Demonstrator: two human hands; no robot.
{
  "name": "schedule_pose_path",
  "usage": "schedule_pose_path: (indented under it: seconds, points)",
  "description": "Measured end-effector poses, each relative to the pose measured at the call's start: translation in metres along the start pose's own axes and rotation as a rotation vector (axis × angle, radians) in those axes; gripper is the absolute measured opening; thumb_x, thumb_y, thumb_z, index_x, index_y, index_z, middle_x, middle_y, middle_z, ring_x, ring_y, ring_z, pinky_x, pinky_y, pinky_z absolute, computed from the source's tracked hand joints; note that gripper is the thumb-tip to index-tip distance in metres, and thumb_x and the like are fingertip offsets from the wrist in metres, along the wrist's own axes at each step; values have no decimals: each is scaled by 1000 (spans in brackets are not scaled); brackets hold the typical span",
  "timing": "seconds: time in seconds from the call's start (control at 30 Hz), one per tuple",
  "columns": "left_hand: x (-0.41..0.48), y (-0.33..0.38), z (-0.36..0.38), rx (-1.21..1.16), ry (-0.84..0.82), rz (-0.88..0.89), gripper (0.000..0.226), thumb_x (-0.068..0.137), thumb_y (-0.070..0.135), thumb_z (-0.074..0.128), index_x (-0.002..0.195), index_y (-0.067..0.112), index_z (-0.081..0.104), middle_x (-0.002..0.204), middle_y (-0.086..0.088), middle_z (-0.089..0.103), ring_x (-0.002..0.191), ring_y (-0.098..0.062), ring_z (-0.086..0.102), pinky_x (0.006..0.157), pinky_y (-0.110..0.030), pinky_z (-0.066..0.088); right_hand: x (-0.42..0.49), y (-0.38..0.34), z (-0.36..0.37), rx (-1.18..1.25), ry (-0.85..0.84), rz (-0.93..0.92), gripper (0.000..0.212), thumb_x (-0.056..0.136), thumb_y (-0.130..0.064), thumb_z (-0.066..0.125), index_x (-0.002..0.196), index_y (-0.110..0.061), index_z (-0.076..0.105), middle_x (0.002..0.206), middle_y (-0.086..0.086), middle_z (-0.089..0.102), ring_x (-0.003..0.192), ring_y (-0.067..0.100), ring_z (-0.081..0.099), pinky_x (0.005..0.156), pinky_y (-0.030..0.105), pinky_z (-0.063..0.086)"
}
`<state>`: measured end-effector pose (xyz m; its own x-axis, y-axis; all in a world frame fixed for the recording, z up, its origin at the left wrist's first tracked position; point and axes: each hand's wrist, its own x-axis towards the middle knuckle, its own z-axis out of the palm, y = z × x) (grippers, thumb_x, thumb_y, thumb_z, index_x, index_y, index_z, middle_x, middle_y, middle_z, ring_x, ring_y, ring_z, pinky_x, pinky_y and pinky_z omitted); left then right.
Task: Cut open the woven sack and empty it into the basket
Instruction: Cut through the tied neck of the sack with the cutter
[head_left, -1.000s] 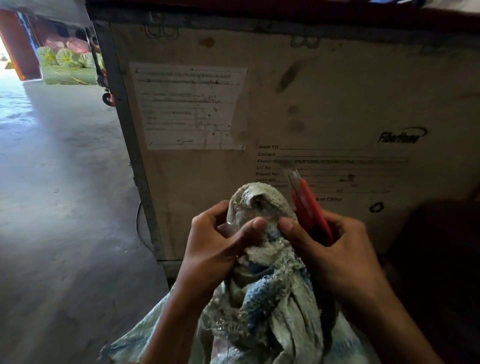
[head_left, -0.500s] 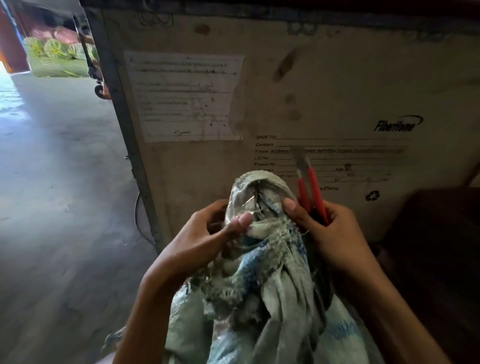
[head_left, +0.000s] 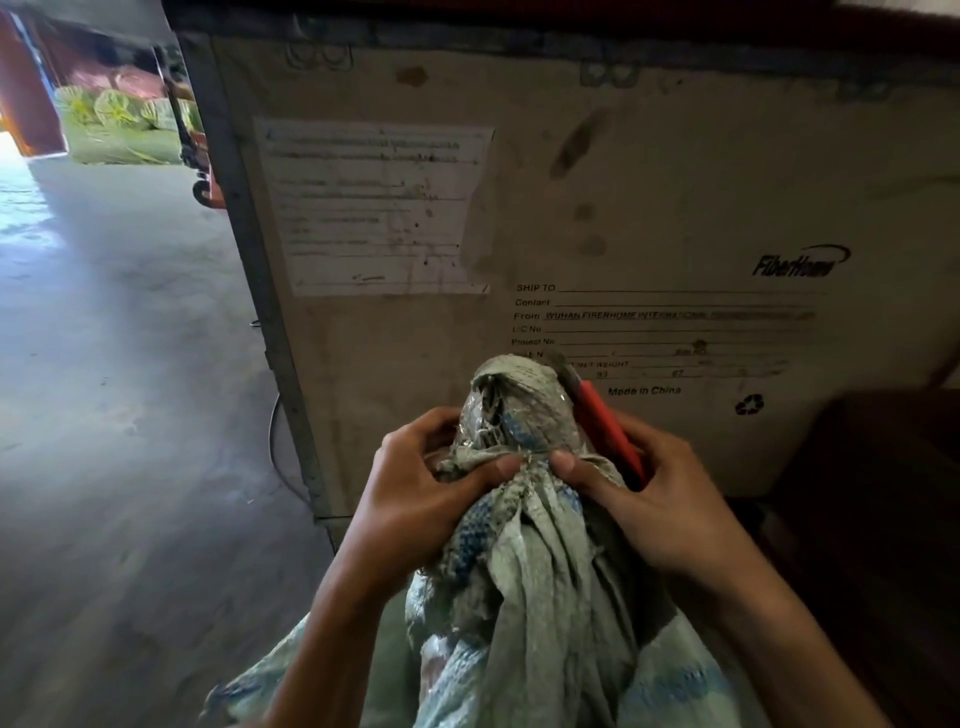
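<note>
A worn grey-green and blue woven sack (head_left: 540, 597) stands in front of me, its neck bunched and tied into a frayed knot (head_left: 511, 410) at the top. My left hand (head_left: 421, 493) grips the neck just under the knot from the left, thumb pressed on the fabric. My right hand (head_left: 644, 499) grips the neck from the right and also holds a red-handled cutter (head_left: 605, 423), which lies against the right side of the knot with its metal tip pointing up. No basket is in view.
A large dirty shipping crate (head_left: 675, 208) with a paper label and printed text stands right behind the sack. Bare concrete floor (head_left: 114, 389) spreads to the left toward a bright doorway with green bundles (head_left: 119, 111). A dark brown object (head_left: 883, 519) sits at the right.
Both hands have slid lower on the neck, thumbs meeting just under the knot. The red cutter has tipped from upright beside the knot to lying against its right side.
</note>
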<state>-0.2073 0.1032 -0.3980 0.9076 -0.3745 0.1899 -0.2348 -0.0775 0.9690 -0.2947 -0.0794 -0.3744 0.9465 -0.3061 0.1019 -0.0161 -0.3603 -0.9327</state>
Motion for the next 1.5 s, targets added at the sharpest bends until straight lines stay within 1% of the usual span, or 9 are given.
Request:
schedule_pose_path:
  seconds: [0.3, 0.53, 0.73, 0.87, 1.07, 1.17, 1.27, 1.4, 1.5]
  points:
    - [-1, 1, -38, 32, -352, 106, 46, 84, -6, 69, 128, 9, 63, 121, -3, 74, 114, -15, 70, 93, -24, 56, 3, 5, -29, 98, -190, 55, 44, 83, -28, 73, 126, -31, 66, 116, -17, 74, 104, -3, 69, 84, 14, 55]
    - [-1, -8, -55, -37, -271, 78, 66, 81, -9, 69, 139, 19, 54, 131, -2, 69, 121, -19, 66, 100, -37, 55, 6, 5, -22, 124, -106, 25, 58, 77, -42, 71, 133, -33, 59, 127, -25, 64, 109, -14, 61, 76, 5, 51]
    - [8, -17, -26, 706, 529, 104, 39, 66, 36, 90, 73, 23, 54, 68, 7, 59, 62, -13, 54, 55, -23, 37, 7, 4, -11, 146, -60, -28, 58, 75, -41, 74, 131, -37, 61, 125, -21, 69, 111, -5, 66, 88, 15, 55]
    - [10, -34, -16, 501, 295, -239, 55, 93, 45, 64, 55, 5, 62, 42, 6, 50, 37, -13, 46, 45, -19, 37, 1, -1, 7, 172, -93, -68, 47, 78, -29, 78, 121, -41, 64, 116, -21, 73, 105, -5, 69, 80, 11, 55]
    - [9, -15, -28, -768, 5, -398, 60, 97, 45, 37, 125, -2, 61, 115, -24, 67, 92, -34, 61, 80, -37, 49, -8, -1, 32, 20, -31, -12, 46, 76, -44, 79, 115, -55, 57, 113, -23, 70, 102, -8, 67, 88, 19, 53]
    - [13, -16, -22, -667, 52, -397, 65, 89, 52, 64, 138, 10, 52, 121, -16, 72, 100, -27, 74, 79, -39, 62, -14, 1, 44, 56, -82, 23, 43, 74, -46, 80, 110, -57, 60, 110, -25, 73, 101, -7, 69, 91, 25, 54]
    - [17, -20, -21, -669, 105, -586, 124, 54, 41, 97, 154, 33, 23, 135, -24, 60, 106, -42, 71, 90, -60, 56, -20, 3, 51, 206, -98, 131, 43, 70, -49, 80, 111, -44, 68, 97, -18, 78, 86, 0, 74, 85, 32, 56]
    - [8, -30, -10, -290, 218, -443, 116, 77, 17, 85, 157, 27, 1, 123, -5, 59, 98, -22, 67, 83, -32, 60, -25, 15, 42, 261, 80, 179, 29, 92, -47, 60, 94, -20, 71, 47, -16, 56, 43, -3, 51, 51, 13, 39]
    - [-1, -42, 14, 31, 113, -285, 102, 76, 22, 85, 151, 30, 16, 124, 6, 55, 116, -18, 58, 107, -32, 43, -25, 37, 24, 208, 264, 241, 32, 95, -48, 54, 94, -23, 73, 71, -12, 65, 64, 2, 57, 59, 20, 43]
